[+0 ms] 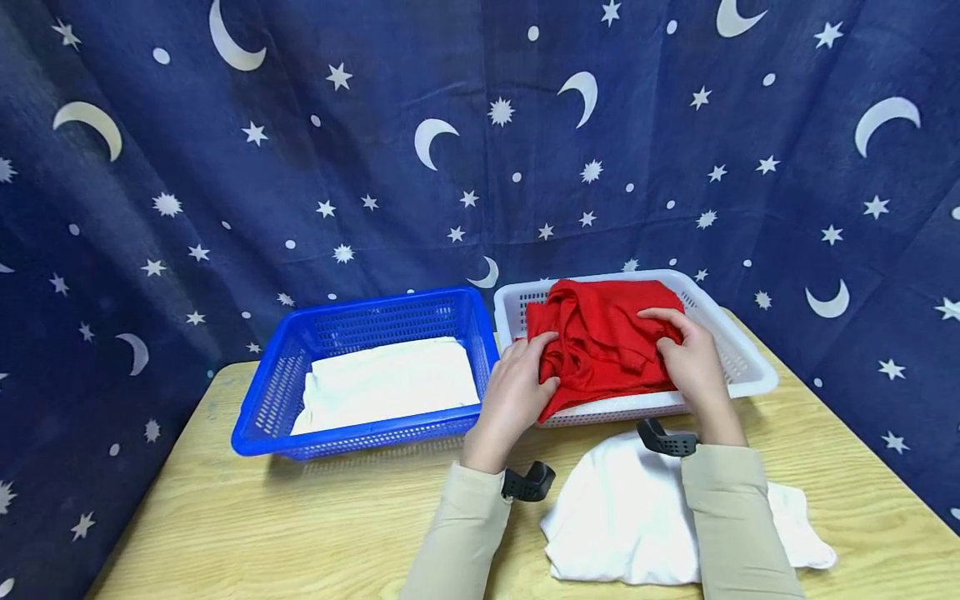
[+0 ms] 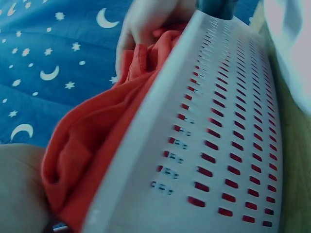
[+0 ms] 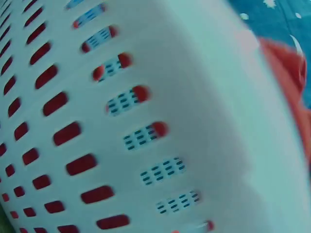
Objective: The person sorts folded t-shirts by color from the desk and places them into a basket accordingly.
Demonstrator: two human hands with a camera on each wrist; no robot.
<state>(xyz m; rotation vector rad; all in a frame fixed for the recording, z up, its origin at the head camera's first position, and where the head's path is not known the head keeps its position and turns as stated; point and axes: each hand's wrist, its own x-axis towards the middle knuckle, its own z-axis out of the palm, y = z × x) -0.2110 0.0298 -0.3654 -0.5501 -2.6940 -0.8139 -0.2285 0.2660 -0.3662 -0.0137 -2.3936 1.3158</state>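
Nearest on the wood-grained counter (image 1: 352, 525), a crumpled white cloth (image 1: 622, 521) lies partly hidden by the beige right sleeve (image 1: 735, 525). Beyond, the left hand (image 1: 512, 390) and right hand (image 1: 696, 360) touch opposite sides of a bunched red cloth (image 1: 607, 333) in a white perforated plastic basket (image 1: 753, 382); each grip is part-spread, pinching or not I cannot tell. Leftward, a blue perforated plastic basket (image 1: 360, 432) holds folded white fabric (image 1: 393, 382). Behind hangs a dark-blue moon-and-star curtain (image 1: 375, 167).
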